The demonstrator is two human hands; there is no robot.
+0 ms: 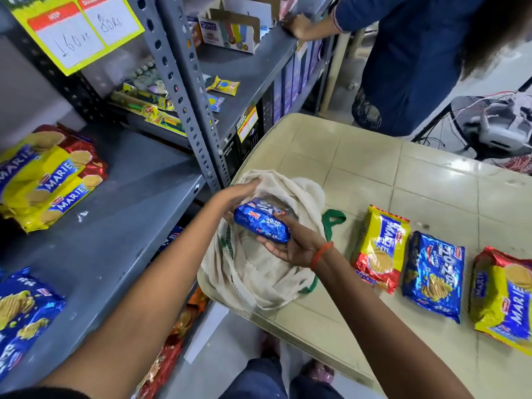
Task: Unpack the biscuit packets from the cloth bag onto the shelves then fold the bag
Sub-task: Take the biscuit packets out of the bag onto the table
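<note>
Biscuit packets are spread over two big surfaces: the grey metal shelf (123,226) on the left and the beige worktop (374,174) on the right. A perforated upright post (184,90) of the rack rises between them, just beside the worktop's far left corner, so it stands between the bag and the back of the shelf.

A second person (403,67) in dark blue clothing stands beyond the worktop's far side, with one hand (299,27) on a higher shelf. A yellow price card (77,27) hangs at the top left.

The cloth bag (259,272) slumps at the worktop's near left corner, its mouth open upward and its side reaching the edge. On the shelf, a stack of Marie packets (49,180) lies at the back left and blue 20-20 packets (23,315) lie at the near left.

Three more lie in a row on the worktop to the right of the bag, each apart from the next: a Marie packet (380,249), a 20-20 packet (433,275) and a second Marie packet (503,298) at the picture's edge.

Over the bag's mouth the right hand (290,246) grips the held packet (260,223), a blue one, with the thumb on top and the fingers clamped beneath it. The left hand (239,194) rests on the bag's far rim, fingers straight and together; its thumb is hidden.

The bag's green handle (334,223) lies to its right. A red thread band (321,256) circles the right wrist.
</note>
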